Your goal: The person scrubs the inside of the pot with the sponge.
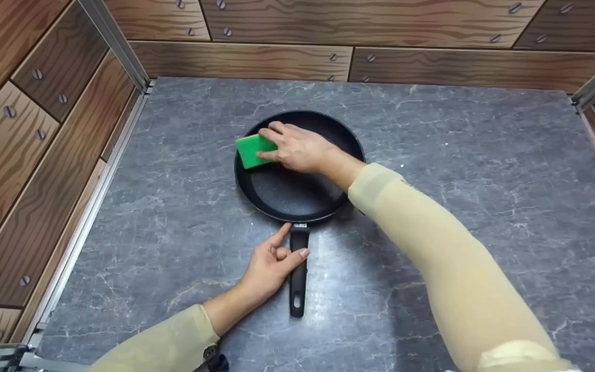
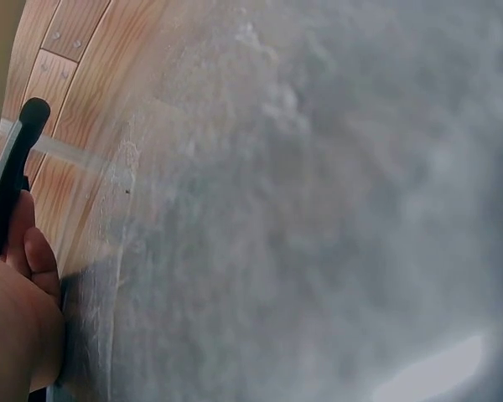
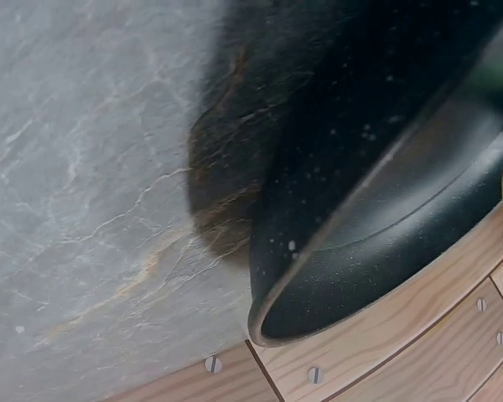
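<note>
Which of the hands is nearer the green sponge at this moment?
Right. The right hand holds the green sponge at the frying pan; the left hand is farther off, holding the pan's handle, apart from the sponge.

Sponge point(image 1: 250, 151) prob. in pan point(image 1: 297, 194), L side

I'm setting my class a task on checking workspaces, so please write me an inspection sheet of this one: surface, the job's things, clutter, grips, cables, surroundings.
Surface: grey marble-patterned tabletop, shiny where light catches it
Job's things: black frying pan, open side up; green-and-yellow sponge at its left side in the head view
Clutter: nothing seen
Grips: left grip holds the handle, thumb on top; right grip holds the sponge
Cables: nothing seen
Surroundings: wood-patterned panels; metal rails at the edges
</note>
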Demonstrator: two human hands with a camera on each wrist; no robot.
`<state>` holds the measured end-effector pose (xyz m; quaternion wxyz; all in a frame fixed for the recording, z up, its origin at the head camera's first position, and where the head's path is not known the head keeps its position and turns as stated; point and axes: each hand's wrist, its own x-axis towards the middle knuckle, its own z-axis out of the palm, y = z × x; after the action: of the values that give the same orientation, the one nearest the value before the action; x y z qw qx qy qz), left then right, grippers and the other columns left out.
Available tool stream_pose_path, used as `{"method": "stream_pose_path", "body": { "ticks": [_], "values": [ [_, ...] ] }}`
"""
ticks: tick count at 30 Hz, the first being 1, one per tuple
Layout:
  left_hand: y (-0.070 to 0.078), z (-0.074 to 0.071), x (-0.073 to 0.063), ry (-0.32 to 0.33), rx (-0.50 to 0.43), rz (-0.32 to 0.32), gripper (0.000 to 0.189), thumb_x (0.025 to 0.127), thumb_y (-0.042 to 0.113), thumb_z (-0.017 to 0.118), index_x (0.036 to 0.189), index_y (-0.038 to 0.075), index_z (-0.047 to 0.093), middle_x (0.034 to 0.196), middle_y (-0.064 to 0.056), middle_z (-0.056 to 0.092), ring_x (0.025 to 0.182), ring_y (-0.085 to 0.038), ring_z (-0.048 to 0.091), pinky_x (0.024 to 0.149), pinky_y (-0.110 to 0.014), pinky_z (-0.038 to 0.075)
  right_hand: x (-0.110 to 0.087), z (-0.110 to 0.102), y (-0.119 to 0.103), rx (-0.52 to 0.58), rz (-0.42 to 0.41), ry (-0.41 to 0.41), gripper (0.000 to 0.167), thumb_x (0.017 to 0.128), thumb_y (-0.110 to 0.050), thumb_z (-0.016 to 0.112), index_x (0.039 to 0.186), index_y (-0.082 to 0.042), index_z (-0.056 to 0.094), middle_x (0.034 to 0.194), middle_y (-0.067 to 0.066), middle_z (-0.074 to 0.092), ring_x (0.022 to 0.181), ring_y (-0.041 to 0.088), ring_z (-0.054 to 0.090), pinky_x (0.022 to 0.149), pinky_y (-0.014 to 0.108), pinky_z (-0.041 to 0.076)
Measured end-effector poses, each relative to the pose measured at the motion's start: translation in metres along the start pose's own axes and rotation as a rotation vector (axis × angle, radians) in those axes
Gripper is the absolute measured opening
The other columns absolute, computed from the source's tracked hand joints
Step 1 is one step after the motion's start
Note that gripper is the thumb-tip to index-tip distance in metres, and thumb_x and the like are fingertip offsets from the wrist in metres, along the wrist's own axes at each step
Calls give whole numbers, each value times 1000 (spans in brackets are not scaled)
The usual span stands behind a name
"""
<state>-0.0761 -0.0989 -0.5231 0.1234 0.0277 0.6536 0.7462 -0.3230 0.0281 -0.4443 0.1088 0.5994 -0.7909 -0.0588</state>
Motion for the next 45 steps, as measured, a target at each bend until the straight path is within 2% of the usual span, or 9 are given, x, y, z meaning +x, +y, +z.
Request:
{"method": "stream_pose_path", "body": {
  "ticks": [5,13,18,25,31,36,45],
  "values": [
    [1,1,0,-5,10,9,86,99,6,74,162,-13,20,61,4,59,52,-4,48,51,-18,39,2,0,1,-36,35,-76,45,109,-17,58,153,-26,61,155,27,42,137,47,42,113,54,42],
    [1,1,0,9,29,9,85,99,7,75,162,-13,22,61,3,57,52,-4,46,51,-18,37,5,1,0,-50,101,-100,43,111,-20,48,152,-25,61,156,28,41,136,46,41,111,54,42],
    [1,3,0,5,23,16,85,99,7,74,162,-13,22,61,3,58,53,-4,48,53,-18,41,3,4,2,-24,181,-128,43,111,-20,49,152,-25,62,157,27,40,136,45,41,111,53,43],
    [1,3,-1,10,43,14,83,99,5,74,162,-13,24,58,4,53,49,-4,43,49,-18,35,3,5,3,14,282,-205,47,111,-18,45,156,-25,57,158,26,35,139,44,37,113,52,40],
    [2,1,-1,11,35,18,83,99,6,74,162,-12,23,59,3,55,51,-6,47,52,-18,41,5,5,3,33,348,-219,47,112,-15,43,156,-24,57,158,26,36,140,45,37,113,53,41],
    [2,0,-1,16,38,19,83,99,6,74,162,-12,23,59,3,55,50,-6,47,51,-18,40,7,5,3,55,408,-253,48,113,-17,40,158,-23,54,159,27,34,144,45,33,115,54,39],
    [2,1,-2,14,26,12,83,100,5,73,162,-12,22,59,3,57,51,-8,50,52,-19,43,0,8,4,89,497,-262,47,113,-13,39,158,-19,53,160,28,32,144,47,32,115,55,39]
  ]
}}
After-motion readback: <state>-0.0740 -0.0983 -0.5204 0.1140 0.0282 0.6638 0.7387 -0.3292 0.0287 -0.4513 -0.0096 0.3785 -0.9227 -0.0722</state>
